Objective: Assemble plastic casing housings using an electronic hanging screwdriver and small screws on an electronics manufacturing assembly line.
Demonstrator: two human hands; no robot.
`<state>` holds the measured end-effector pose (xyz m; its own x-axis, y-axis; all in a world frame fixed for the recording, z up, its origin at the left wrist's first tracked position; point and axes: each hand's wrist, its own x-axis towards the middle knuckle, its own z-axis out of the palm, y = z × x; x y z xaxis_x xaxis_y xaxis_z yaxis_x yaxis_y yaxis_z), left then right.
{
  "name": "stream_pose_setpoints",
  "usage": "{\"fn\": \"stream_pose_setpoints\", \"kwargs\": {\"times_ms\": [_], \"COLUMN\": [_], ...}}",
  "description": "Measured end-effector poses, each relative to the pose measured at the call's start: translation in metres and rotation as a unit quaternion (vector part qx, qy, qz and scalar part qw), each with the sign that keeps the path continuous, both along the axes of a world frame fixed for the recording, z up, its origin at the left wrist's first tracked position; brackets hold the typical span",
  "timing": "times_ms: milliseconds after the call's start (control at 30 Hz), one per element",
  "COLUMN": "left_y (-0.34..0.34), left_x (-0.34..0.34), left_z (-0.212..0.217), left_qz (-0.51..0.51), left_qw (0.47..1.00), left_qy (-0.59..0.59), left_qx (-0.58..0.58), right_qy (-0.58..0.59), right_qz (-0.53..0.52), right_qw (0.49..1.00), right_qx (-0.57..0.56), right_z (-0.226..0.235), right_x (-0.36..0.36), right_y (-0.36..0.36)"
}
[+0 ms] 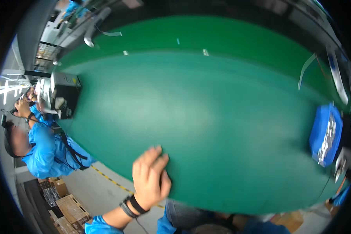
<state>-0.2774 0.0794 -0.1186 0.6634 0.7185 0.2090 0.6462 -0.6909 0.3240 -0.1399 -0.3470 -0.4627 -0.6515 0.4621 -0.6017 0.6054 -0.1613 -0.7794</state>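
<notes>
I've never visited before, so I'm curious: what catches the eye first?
A broad green table fills the middle. The wearer's left hand is at its near edge, left of centre. A blue bin of shiny pieces sits far right.

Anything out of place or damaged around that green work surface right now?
I see no obvious spill or damage on the green surface. Slightly odd: the left pale strip and the right pale strip look curled and untidy near its far side, though fisheye bending may exaggerate that.
</notes>
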Motion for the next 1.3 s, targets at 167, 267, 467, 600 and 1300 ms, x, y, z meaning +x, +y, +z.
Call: {"fn": "stream_pose_setpoints", "kwargs": {"times_ms": [167,267,467,600,1300], "left_y": [-0.013,-0.072,-0.245,-0.319,-0.358], "left_x": [-0.001,-0.019,-0.087,-0.133,-0.056], "left_z": [-0.012,0.000,-0.019,-0.087,-0.228], "left_qz": [-0.010,0.066,0.129,0.193,0.093], "left_qw": [0.992,0.967,0.911,0.921,0.802], "left_qy": [-0.124,-0.244,-0.300,-0.214,-0.065], "left_qx": [0.036,0.024,-0.252,-0.263,-0.587], "right_qy": [0.007,-0.038,-0.081,-0.075,-0.202], "right_qz": [-0.026,-0.160,-0.215,-0.262,-0.399], "right_qw": [0.999,0.980,0.973,0.961,0.889], "right_qx": [-0.021,-0.115,0.034,0.043,-0.097], "right_z": [0.022,0.071,0.069,0.065,-0.113], "right_x": [-0.039,-0.019,-0.033,-0.030,-0.052], "right_y": [-0.041,-0.013,-0.004,0.030,0.060]}}
